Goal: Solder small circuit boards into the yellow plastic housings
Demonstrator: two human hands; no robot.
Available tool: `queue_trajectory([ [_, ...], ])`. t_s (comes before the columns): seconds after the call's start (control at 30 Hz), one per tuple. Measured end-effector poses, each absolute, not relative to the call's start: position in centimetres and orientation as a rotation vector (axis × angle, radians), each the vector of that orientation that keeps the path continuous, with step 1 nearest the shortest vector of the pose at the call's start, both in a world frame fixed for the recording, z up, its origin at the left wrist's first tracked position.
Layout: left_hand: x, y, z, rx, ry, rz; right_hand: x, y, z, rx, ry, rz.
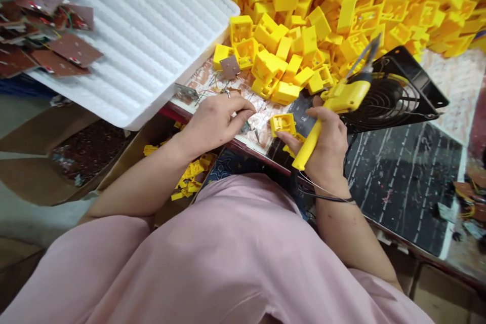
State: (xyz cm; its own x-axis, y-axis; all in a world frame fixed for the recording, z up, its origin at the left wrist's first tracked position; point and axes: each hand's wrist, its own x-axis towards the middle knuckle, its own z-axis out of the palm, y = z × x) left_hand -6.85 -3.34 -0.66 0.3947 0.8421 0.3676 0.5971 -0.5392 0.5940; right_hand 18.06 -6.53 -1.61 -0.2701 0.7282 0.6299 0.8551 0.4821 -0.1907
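The right hand (326,144) is closed around one yellow-bodied electric soldering tool (334,111), its fingers wrapped about the handle and its flat metal blade (364,58) pointing away over the heap, while the thumb (286,139) reaches toward one square yellow plastic housing (283,124) lying near the front edge of the bench. The left hand (216,124) is curled nearly shut just beside that housing, with one silver ring (227,93) on a finger; whether its fingertips pinch anything is hidden. Behind both hands lies one heap of yellow plastic housings (322,15), far too many to count, with one brown square circuit board (230,67) resting on its near edge. One white ribbed tray (152,45) at the bench's far left corner carries at least six brown circuit boards (74,49) with coloured wires. One black fan with a round grille (387,93) stands right of the heap, above a black striped mat (402,187). Below the bench's left edge, one cardboard box (125,152) holds loose yellow pieces (192,172) and dark scraps (87,152).
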Motion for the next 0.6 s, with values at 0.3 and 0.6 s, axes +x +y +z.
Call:
queue_trajectory([
  [0.3,-5.9,-2.1,0.0,2.366,1.127,0.64,17.0,-7.5,-0.9,-1.34,-2.266,-0.354],
  [0.6,-5.0,-2.3,0.2,2.412,1.17,0.539,18.0,-6.7,-1.0,-1.084,-2.368,-0.095],
])
